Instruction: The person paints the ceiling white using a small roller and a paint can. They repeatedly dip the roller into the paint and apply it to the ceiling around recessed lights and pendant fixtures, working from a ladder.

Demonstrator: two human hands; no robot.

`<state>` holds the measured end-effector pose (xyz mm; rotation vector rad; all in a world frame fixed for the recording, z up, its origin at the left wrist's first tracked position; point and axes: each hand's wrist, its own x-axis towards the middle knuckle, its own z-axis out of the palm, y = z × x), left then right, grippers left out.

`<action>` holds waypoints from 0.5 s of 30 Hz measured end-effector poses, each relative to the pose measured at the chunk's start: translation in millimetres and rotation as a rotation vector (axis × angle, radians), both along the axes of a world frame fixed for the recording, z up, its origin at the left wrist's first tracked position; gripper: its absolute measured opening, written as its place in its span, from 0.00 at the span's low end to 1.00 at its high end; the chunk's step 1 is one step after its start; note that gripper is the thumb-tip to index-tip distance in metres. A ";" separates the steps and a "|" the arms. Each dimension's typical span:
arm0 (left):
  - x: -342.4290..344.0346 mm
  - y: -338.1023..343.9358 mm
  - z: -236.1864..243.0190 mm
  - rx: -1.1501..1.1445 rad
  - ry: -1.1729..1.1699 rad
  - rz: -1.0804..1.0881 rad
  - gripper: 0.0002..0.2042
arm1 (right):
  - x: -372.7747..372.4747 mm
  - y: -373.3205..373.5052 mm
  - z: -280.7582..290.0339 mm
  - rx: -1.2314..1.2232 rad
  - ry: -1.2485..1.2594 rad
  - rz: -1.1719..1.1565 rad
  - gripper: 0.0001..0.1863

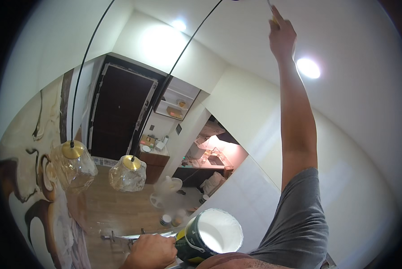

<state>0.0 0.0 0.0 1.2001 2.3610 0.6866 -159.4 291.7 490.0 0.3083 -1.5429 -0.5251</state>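
Note:
My right arm reaches up toward the white ceiling, and my right hand is closed on a thin yellow-handled tool, its far end too small to make out at the top edge. Low in the view, my left hand is curled beside an open green-and-yellow bucket with white paint inside; what its fingers grip is hidden. Behind that hand and bucket lies part of a metal ladder.
Two glass pendant lamps hang at left on black cords, beside a patterned wall. Below are a dark door, a wooden floor, a cabinet, a pink-lit counter, a white fan and several small containers.

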 end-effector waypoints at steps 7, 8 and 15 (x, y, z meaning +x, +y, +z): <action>-6.9 3.0 -8.3 0.037 0.108 -0.111 0.16 | 9.9 80.3 -2.6 0.004 0.101 0.033 0.27; -7.1 2.3 -8.3 0.054 0.115 -0.126 0.16 | 9.2 80.8 -0.9 0.015 0.106 0.029 0.27; -3.4 -2.5 -0.2 -0.009 0.022 -0.075 0.17 | -19.4 -37.8 -1.9 -0.036 0.035 -0.011 0.26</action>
